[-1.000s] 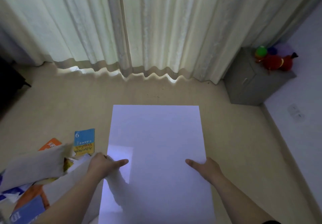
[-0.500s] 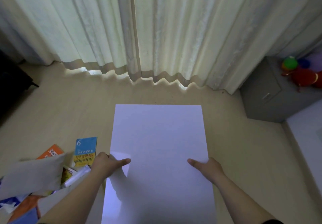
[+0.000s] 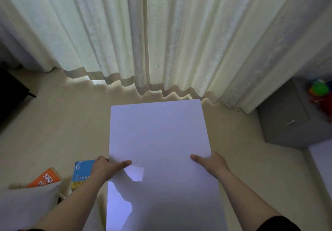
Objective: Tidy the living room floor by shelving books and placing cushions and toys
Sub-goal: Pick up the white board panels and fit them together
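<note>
I hold a large flat white board (image 3: 159, 135) out in front of me above the floor. My left hand (image 3: 106, 167) grips its left edge, thumb lying on top. My right hand (image 3: 213, 164) grips the right edge the same way. On the floor at the lower left lie a blue book marked 6 (image 3: 81, 172) and an orange book (image 3: 47, 177). A white cushion (image 3: 27, 205) lies in front of them, hiding parts of both. A bright plush toy (image 3: 320, 94) sits on the grey cabinet (image 3: 285, 119) at the right.
Pale curtains (image 3: 143, 33) hang across the far side, reaching the beige floor (image 3: 59, 121). A dark piece of furniture (image 3: 10, 94) stands at the left edge. A white wall (image 3: 321, 160) runs along the lower right, beside the cabinet.
The view has swung left and closer to the curtains, sliding the cabinet and toy to the right edge. Both hands keep the same hold on the board.
</note>
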